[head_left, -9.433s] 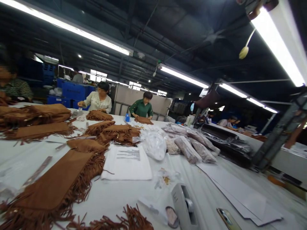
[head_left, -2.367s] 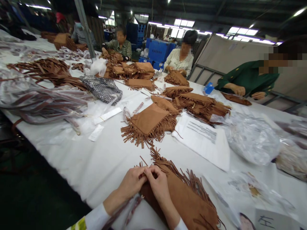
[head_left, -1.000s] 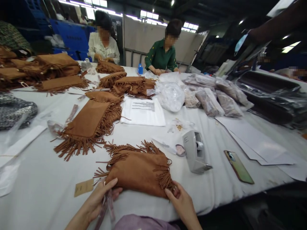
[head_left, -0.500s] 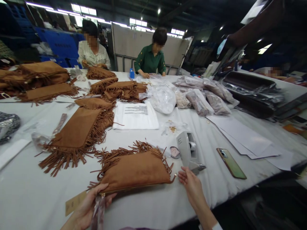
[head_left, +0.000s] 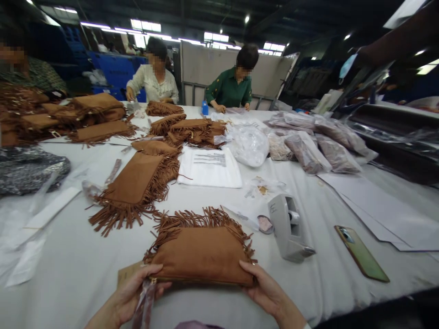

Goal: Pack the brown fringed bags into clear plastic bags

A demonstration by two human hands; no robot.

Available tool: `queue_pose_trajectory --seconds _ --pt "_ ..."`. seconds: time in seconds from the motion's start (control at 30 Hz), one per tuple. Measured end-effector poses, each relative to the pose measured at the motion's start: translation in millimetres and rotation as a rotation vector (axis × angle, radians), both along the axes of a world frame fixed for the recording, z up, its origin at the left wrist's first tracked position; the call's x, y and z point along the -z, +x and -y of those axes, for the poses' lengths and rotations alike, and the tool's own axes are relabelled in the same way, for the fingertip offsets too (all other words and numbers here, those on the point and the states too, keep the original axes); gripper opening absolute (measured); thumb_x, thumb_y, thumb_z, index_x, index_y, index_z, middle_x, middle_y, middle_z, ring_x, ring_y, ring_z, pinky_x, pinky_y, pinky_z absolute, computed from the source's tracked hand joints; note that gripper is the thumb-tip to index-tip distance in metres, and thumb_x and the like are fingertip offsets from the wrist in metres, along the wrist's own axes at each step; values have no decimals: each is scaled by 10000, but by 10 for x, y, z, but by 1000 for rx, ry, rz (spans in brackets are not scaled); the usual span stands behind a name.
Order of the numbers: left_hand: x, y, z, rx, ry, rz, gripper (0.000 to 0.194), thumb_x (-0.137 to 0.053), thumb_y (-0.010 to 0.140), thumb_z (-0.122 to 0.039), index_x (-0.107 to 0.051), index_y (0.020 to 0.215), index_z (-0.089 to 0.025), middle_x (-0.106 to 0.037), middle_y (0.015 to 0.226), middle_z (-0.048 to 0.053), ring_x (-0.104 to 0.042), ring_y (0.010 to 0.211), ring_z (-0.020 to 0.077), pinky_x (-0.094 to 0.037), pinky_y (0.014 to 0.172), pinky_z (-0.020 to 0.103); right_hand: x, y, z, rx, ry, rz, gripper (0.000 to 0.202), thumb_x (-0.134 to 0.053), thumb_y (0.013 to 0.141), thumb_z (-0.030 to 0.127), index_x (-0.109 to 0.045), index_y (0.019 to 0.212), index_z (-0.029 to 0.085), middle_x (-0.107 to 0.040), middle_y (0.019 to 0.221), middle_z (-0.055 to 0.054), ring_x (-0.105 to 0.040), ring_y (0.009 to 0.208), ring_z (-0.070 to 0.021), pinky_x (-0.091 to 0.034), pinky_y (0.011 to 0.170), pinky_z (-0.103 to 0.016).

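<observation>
A brown fringed bag (head_left: 206, 251) lies in front of me, its zipped edge toward my body and its fringe spread along the far side. My left hand (head_left: 137, 290) grips its near left corner, thumb on top and fingers beneath. At the near right corner, my right hand (head_left: 262, 285) is closed on the bag the same way. From the zip end by my left hand hangs a plastic-wrapped strap (head_left: 146, 304). A tan card tag (head_left: 128, 273) sticks out behind that hand, partly covered.
A grey tape dispenser (head_left: 288, 228) stands right of the bag, with a phone (head_left: 361, 253) and white paper sheets (head_left: 384, 208) beyond. More fringed bags (head_left: 135, 176) lie left, near a white cloth stack (head_left: 209, 169). Several bagged items (head_left: 308, 148) are piled behind. Co-workers (head_left: 231, 84) work across the table.
My right hand has come in from beside the tape dispenser and taken hold of the bag's right corner. The bag now sits squarer to me. The view has turned left.
</observation>
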State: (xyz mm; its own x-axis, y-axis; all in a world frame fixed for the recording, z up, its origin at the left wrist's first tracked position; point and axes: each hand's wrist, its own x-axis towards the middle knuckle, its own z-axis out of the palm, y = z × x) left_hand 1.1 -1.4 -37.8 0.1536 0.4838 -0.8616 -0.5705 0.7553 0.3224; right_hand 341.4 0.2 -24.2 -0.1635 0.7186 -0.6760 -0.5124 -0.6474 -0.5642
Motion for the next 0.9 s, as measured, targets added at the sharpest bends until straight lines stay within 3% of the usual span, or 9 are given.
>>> queue_pose_trajectory --seconds 0.1,0.23,0.37,0.47,0.53,0.6,0.7,0.8,0.9 --pt "-43 -110 153 26 5 -2 342 -756 717 -160 -548 980 -96 -742 772 120 -709 588 230 -565 470 254 10 -114 -25 -26 -34 -70 303 -791 627 206 -692 910 159 -746 957 -56 -671 965 -215 -502 893 -310" --pt "-102 -298 510 46 21 44 366 -790 704 -206 -537 958 -133 -746 881 132 -721 653 244 -561 533 264 16 -213 110 -162 -43 -76 321 -780 612 245 -703 910 152 -738 1001 -98 -646 1049 -294 -472 967 -412" --pt "25 -384 754 24 121 231 397 -796 703 -250 -576 1016 -141 -736 985 143 -725 785 264 -571 680 307 24 -256 215 -216 -41 -65 383 -772 589 256 -708 955 161 -728 1042 -112 -633 1074 -319 -463 982 -433" --pt "166 -311 636 53 126 224 360 -785 708 -320 -622 971 -136 -750 898 129 -723 755 257 -553 597 277 -7 -322 71 -176 -13 -13 499 -786 575 219 -678 1058 146 -733 1026 -109 -651 1043 -303 -463 987 -429" --pt "196 -242 483 89 147 141 327 -772 716 -326 -647 935 -119 -752 846 126 -720 725 246 -535 545 254 -53 -356 -72 -161 -23 23 550 -796 603 274 -651 1112 125 -737 1003 -126 -676 984 -302 -489 949 -440" --pt "162 -206 383 132 193 112 317 -778 702 -289 -665 929 -98 -752 832 136 -719 756 257 -549 581 272 -97 -349 -151 -159 -28 48 560 -787 639 330 -636 1132 111 -734 1001 -143 -688 950 -300 -504 924 -440" --pt "68 -229 419 204 232 218 449 -836 601 -229 -676 991 -75 -747 898 163 -704 877 318 -568 758 367 -102 -288 -87 -185 -16 57 600 -804 602 266 -620 1159 138 -722 1056 -130 -677 984 -303 -495 943 -439" --pt "-4 -229 483 173 240 213 646 -877 529 -213 -636 1116 -93 -738 975 162 -671 990 351 -531 893 421 -36 -290 25 -179 -28 90 670 -815 578 258 -592 1204 171 -716 1084 -110 -663 1022 -300 -483 963 -443" --pt "-64 -151 331 119 215 88 645 -844 612 -307 -599 1164 -81 -740 960 165 -693 942 322 -547 871 401 17 -396 -30 -151 -38 122 680 -792 645 378 -554 1247 168 -719 1073 -118 -671 1008 -282 -491 953 -436"
